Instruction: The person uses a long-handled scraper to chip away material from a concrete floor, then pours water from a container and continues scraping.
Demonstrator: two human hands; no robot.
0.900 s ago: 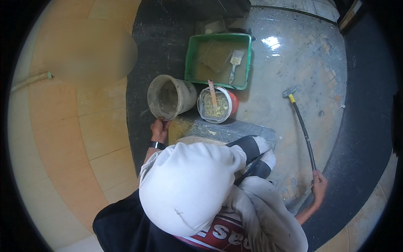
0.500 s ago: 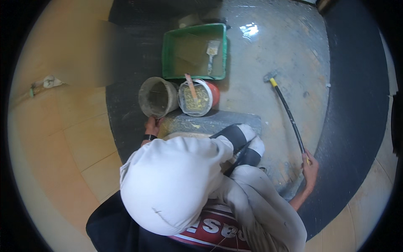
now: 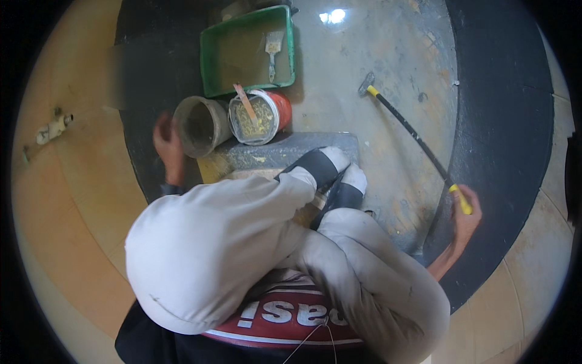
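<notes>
Our left hand [image 3: 168, 141] has moved round to the left of the grey bucket [image 3: 222, 121], loosely open. Our right hand [image 3: 467, 217], nearer, touches the long-handled hammer [image 3: 418, 139], whether gripping we can't tell; its shaft slants forward-left

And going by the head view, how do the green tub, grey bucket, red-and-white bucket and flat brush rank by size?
Largest to smallest, as they look:
1. green tub
2. grey bucket and red-and-white bucket, too alike to rank
3. flat brush
</notes>
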